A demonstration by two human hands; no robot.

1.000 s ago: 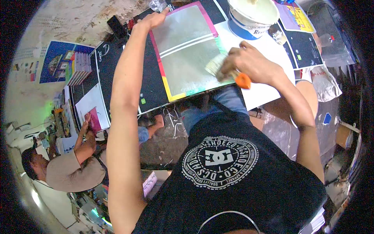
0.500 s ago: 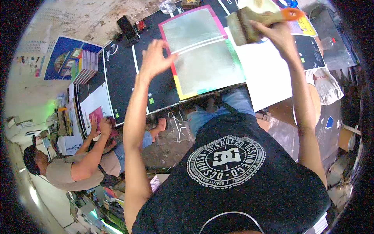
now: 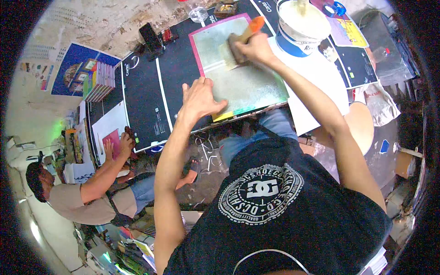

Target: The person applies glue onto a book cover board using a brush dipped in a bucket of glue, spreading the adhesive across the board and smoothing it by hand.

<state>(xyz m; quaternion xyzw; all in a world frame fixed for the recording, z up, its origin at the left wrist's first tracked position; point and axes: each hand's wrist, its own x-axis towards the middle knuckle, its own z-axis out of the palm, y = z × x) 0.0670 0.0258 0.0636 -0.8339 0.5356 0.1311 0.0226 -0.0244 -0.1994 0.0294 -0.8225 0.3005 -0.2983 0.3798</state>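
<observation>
My right hand (image 3: pixel 255 48) is closed around a wide paintbrush (image 3: pixel 238 50) with an orange handle tip. Its bristles rest on a grey-green sheet (image 3: pixel 250 89) bordered in pink, yellow and green, and part of the surface looks wet and glossy. At the lower left edge of that sheet lies my left hand (image 3: pixel 200 98), thumb and fingers apart, with nothing held. A white and blue bucket (image 3: pixel 300 32) of cream-coloured liquid stands beyond my right forearm, with a stick-like handle in it. White paper (image 3: pixel 314 87) lies beneath that forearm.
The black-topped table (image 3: pixel 142 101) holds a dark device (image 3: pixel 150 39), a clear cup (image 3: pixel 198 14) and a small box (image 3: pixel 226 9) at the back. A stack of books (image 3: pixel 100 80) stands left. Another person (image 3: pixel 91 197) handles a pink piece (image 3: pixel 112 141) there.
My right hand has brought the brush left from beside the bucket down onto the sheet. My left hand has moved down and right along the sheet's edge.
</observation>
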